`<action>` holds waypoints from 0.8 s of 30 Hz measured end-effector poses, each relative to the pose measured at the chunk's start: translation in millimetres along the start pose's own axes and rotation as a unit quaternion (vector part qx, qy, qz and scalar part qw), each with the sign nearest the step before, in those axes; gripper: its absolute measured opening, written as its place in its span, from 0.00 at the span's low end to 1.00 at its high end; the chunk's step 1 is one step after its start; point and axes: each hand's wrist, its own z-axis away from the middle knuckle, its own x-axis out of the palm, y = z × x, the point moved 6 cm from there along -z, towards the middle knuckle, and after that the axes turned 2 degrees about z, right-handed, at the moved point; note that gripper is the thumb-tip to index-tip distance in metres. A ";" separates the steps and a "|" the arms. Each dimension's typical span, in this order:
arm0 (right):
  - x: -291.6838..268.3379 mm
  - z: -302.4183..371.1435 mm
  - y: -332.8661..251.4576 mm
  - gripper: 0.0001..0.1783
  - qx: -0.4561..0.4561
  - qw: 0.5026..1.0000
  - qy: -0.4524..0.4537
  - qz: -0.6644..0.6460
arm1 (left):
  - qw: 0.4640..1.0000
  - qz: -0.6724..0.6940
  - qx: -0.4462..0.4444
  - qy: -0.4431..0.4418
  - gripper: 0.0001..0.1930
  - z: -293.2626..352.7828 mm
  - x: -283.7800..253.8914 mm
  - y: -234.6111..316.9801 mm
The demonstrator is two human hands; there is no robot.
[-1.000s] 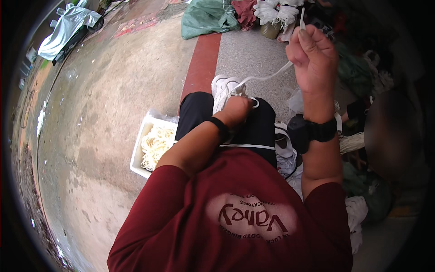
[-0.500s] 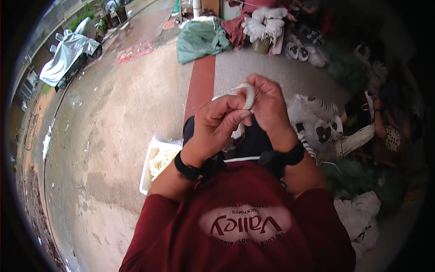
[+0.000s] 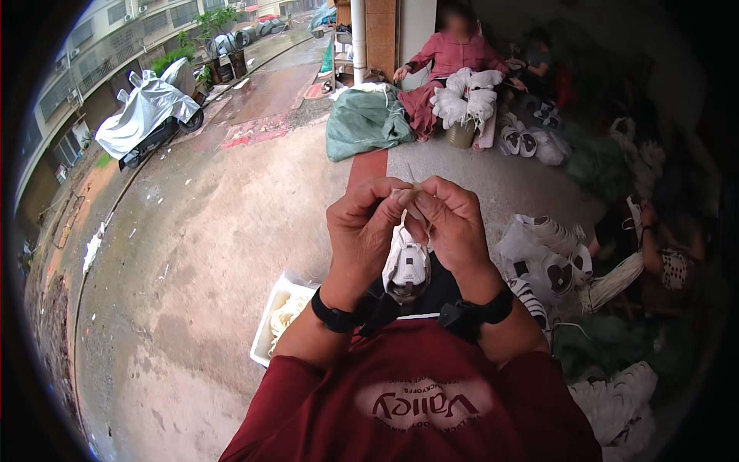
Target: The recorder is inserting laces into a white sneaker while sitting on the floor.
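At the centre of the head view, the left hand (image 3: 356,232) and right hand (image 3: 456,225) meet, both pinching what seems a white lace (image 3: 416,186), mostly hidden between their tips. It should handle as light, soft and limp, best gripped close to its end. Below the pinch, between the wrists as seen, sits a white shoe (image 3: 406,264), probably light, its upper yielding, its heel firmer.
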 end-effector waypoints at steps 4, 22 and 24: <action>7.8 -0.3 -9.9 0.12 -0.015 0.999 -0.036 0.027 | 0.998 -0.054 -0.005 0.012 0.06 -3.0 -9.1 -0.9; 5.0 7.5 -6.0 0.12 0.068 0.982 -0.144 0.097 | 0.984 0.041 -0.171 0.022 0.08 9.3 -20.4 -15.6; 2.4 7.4 -4.0 0.12 0.074 0.979 -0.156 0.104 | 0.983 0.043 -0.177 0.024 0.08 10.1 -21.9 -19.4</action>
